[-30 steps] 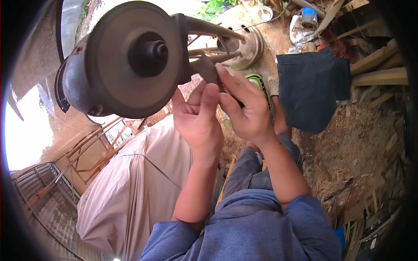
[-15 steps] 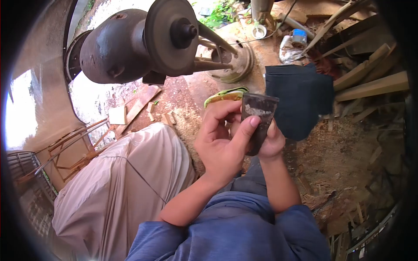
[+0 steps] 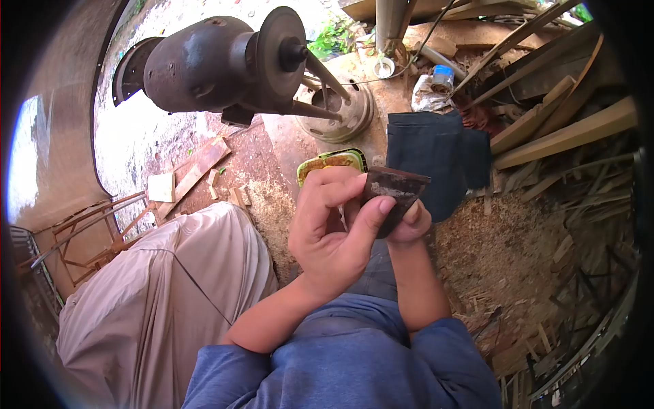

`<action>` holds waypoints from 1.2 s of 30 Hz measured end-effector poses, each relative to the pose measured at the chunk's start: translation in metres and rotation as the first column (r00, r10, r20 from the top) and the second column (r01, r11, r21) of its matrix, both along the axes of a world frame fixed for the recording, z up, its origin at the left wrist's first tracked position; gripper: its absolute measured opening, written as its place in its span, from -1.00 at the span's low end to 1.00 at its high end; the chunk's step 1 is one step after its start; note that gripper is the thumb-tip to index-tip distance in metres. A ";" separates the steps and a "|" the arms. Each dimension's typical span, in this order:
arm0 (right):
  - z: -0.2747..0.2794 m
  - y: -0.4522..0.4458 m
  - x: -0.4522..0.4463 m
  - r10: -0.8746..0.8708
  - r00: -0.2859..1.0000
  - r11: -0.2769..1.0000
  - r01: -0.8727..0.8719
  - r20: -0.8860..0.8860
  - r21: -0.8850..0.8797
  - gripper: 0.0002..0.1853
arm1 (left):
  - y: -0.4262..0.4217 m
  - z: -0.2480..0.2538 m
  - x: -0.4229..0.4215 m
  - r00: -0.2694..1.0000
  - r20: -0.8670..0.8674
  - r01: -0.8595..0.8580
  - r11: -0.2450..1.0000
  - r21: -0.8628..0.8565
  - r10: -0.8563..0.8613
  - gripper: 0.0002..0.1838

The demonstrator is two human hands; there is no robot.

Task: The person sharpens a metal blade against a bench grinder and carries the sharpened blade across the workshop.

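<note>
A dark flat metal blade [image 3: 395,194] with a pale worn patch is held up in front of my chest. My left hand [image 3: 335,228] pinches its left side between thumb and fingers. On its right side my right hand [image 3: 410,223] grips it from behind, partly hidden by the blade. The grinder [image 3: 204,65], with a round wheel [image 3: 281,51] at its right end, stands up and to the left, apart from both hands. Just behind my left fingers lies a green-rimmed tray [image 3: 313,165] with brownish contents.
A round metal base [image 3: 354,119] supports the grinder. Dark cloth [image 3: 436,157] hangs beyond my right hand. A beige cover [image 3: 163,293] drapes something at the left. Timber [image 3: 572,133] is piled at the right, near a blue-topped can [image 3: 442,78]. Wood scraps [image 3: 201,174] lie on the ground.
Both hands have drawn the blade away from the grinder wheel toward my body. The blade's face now shows and has tilted. The view has shifted, so the grinder appears smaller and farther off.
</note>
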State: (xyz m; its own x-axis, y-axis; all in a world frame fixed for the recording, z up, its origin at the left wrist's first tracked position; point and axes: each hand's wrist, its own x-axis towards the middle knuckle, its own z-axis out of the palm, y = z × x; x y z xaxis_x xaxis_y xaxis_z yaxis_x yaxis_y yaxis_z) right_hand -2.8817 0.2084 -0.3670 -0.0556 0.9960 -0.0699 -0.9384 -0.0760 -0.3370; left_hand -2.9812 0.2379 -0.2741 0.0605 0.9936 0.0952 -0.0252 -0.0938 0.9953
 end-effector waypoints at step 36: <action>-0.011 0.002 0.036 0.175 0.960 0.969 -0.207 0.217 0.134 -0.34 | 0.030 0.020 -0.016 0.917 0.227 0.377 0.896 -0.234 -0.327 -0.81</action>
